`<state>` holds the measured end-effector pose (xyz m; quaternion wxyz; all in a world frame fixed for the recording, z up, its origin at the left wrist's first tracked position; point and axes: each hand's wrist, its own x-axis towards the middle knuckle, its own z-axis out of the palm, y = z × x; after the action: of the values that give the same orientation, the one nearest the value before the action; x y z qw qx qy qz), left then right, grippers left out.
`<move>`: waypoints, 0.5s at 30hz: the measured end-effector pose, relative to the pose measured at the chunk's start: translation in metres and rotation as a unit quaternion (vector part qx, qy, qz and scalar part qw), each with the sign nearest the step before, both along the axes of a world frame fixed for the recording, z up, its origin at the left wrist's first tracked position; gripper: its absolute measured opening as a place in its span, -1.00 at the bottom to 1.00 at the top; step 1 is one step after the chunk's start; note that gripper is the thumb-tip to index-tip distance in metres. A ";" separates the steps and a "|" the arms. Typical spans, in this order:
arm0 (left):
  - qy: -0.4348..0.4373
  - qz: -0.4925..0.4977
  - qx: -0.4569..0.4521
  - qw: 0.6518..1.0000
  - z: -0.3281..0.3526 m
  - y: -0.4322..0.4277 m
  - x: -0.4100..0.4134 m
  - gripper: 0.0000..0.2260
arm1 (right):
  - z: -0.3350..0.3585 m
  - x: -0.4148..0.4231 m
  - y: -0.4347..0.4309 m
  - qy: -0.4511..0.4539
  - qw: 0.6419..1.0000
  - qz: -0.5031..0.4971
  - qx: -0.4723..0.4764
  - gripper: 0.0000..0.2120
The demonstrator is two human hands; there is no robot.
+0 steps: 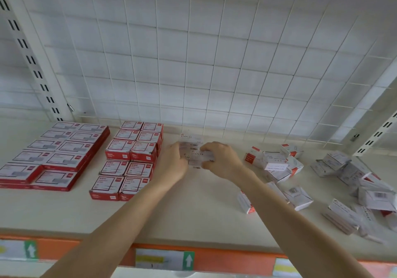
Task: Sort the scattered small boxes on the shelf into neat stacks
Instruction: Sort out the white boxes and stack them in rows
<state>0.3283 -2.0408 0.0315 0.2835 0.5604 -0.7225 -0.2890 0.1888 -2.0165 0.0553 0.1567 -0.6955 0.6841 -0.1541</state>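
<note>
**Head view.** White staples stack (190, 138) set on the shelf (193, 213) toward its back, squared between two hands. Left hand (171, 164) laid against the stack's left side, fingers (177, 149) curled onto it and gripping. Right hand (223, 159) clamped on the stack's right side and upper box, fingers (207, 146) bent over the top. Number of boxes in the stack hidden by the hands.

- **Left of the stack:** just beside it, red box block (133, 155), already in tidy rows and layers. Further left, flat red boxes (55, 155), likewise ordered.
- **Right of the stack:** well apart, scattered white boxes (277, 166), tumbled at mixed angles, some on edge. Further right, a second loose heap (354, 183), partly blurred.
- **Behind the stack:** wire grid panel (214, 63).
- **In front of the stack:** at the shelf lip, orange price strip (214, 258).

**Judged stage:** alignment of the stack, with most white boxes not yet sorted.

**Judged risks:**
- Uneven squeeze from the two sides, hence a skewed or buckled column and light boxes popped out.
- Release ahead of flush seating, hence a lean toward the red box block.
- A sweep of the right forearm across the scattered white boxes, hence boxes pushed to the shelf lip and over it.
</note>
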 end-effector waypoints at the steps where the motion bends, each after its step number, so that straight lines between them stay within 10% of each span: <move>1: 0.012 0.004 0.015 1.000 0.004 0.001 0.000 -0.60 | -0.002 0.004 -0.003 0.002 1.000 0.004 0.000 -0.60; 15: 0.114 0.031 0.133 0.984 0.010 -0.022 -0.002 -0.75 | 0.000 0.007 -0.030 -0.221 0.962 -0.145 0.071 -0.78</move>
<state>0.3262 -2.0625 0.0420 0.2957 0.5783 -0.6233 -0.4354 0.1954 -2.0462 0.0554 0.3292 -0.5246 0.7351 -0.2760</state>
